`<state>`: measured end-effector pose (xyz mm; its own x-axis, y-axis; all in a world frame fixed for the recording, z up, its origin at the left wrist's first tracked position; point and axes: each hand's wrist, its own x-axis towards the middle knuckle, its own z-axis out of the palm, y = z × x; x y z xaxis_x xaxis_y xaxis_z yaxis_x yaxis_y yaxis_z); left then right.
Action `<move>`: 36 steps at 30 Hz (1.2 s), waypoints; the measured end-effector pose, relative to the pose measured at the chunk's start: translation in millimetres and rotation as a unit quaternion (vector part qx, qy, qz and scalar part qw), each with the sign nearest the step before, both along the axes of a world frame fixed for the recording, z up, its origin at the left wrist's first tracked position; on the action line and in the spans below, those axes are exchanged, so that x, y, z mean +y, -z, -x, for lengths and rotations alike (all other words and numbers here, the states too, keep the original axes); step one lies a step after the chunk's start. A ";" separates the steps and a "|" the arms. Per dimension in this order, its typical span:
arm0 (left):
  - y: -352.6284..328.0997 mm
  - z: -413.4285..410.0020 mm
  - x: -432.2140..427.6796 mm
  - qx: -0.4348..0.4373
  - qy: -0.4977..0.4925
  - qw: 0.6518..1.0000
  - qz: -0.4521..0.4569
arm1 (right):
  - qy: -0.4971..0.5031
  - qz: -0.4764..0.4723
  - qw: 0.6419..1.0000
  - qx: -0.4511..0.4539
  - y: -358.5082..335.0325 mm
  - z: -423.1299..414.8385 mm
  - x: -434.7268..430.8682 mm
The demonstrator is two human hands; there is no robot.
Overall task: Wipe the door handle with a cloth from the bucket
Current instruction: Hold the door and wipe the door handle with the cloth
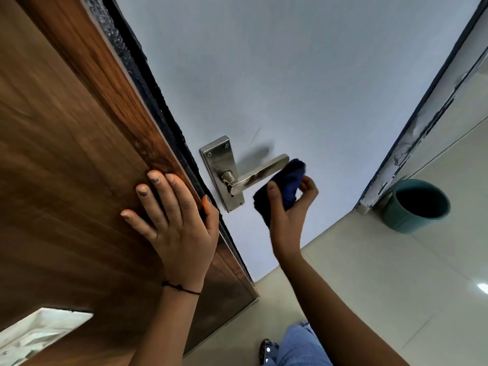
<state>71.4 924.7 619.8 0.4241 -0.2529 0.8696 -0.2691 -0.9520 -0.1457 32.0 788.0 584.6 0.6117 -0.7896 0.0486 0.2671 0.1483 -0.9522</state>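
The door handle (257, 173) sits between the wooden panel (66, 154) at left and the bucket (414, 204) on the floor (396, 286), far right.

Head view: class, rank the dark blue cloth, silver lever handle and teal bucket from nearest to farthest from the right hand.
1. Dark blue cloth, gripped in the right hand.
2. Silver lever handle, just left of the cloth.
3. Teal bucket, on the floor, far right.

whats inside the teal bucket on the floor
The bucket stands on the floor by the door frame. Its inside shows only dark shadow; nothing can be made out in it. The blue cloth is in the right hand.
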 end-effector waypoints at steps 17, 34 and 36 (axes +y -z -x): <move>-2.0 3.2 1.2 0.026 0.005 1.000 0.002 | 0.015 0.164 0.986 -0.003 16.5 -20.2 38.8; -3.4 5.7 0.9 0.051 0.025 0.998 0.009 | 0.025 0.508 0.847 0.155 -18.5 -11.8 20.1; -2.1 4.4 0.8 0.043 0.025 0.999 0.004 | 0.038 0.464 0.861 0.204 -31.6 -17.0 -17.2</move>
